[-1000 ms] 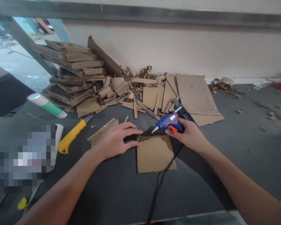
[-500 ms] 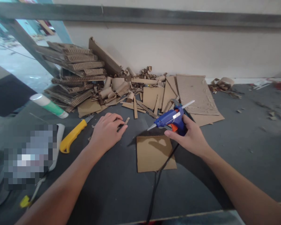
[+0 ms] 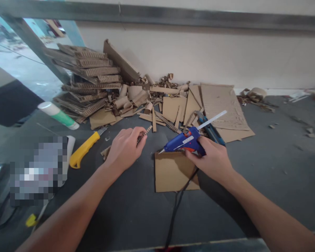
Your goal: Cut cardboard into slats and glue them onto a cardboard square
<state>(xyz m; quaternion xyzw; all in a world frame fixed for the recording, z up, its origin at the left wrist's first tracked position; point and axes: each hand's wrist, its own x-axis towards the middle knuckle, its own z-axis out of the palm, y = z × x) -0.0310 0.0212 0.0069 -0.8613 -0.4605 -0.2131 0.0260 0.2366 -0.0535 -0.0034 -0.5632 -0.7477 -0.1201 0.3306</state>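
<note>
My right hand (image 3: 212, 155) is closed around a blue hot glue gun (image 3: 186, 140) with an orange trigger and a clear glue stick out of its back. Its nozzle points left, at the far left corner of a square cardboard piece (image 3: 173, 175) lying flat on the table. The gun's black cord runs down across that piece. In my left hand (image 3: 128, 145) a thin corrugated cardboard strip (image 3: 148, 128) is pinched between thumb and fingers, left of the square and raised off the table. Part of the strip is hidden by the fingers.
A yellow-handled knife (image 3: 85, 149) and a phone-like device (image 3: 39, 168), blurred out, lie to the left, near a white-and-green tube (image 3: 58, 115). Behind are stacked cardboard panels (image 3: 94, 71), cardboard scraps (image 3: 132, 96), a blue cutter (image 3: 212, 131) and a corrugated sheet (image 3: 223, 106).
The glue gun has moved left and down, its nozzle now at the square's far edge. My left hand has lifted the strip and shifted slightly right.
</note>
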